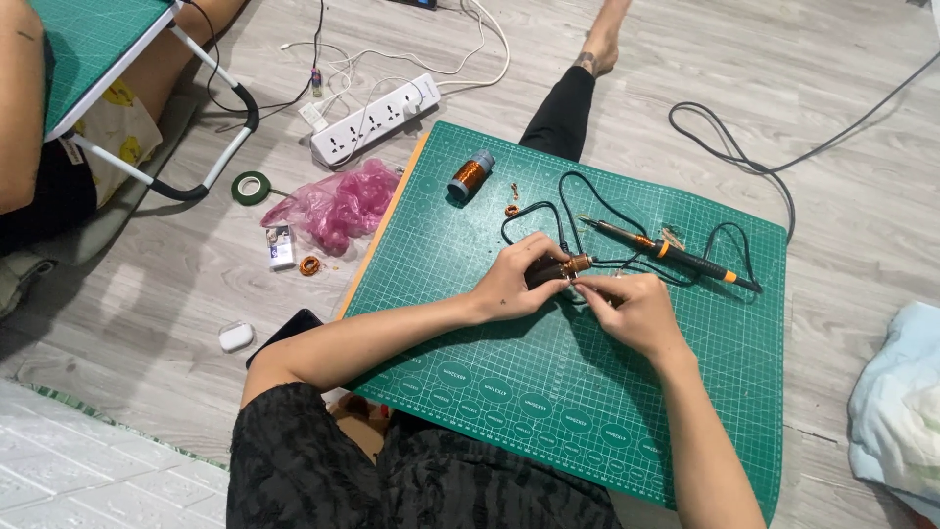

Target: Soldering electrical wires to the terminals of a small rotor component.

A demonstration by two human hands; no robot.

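My left hand (509,284) gripped a small copper coil (577,263) at the middle of the green mat (470,333), and my right hand (627,309) pinched something fine just beside it, too small to tell. I judged the work needed a steady coil and short, careful pulls. The soldering iron (676,253) and its black cord (548,211) lay just beyond, apt to snag; a wire spool (471,174) stood farther off.
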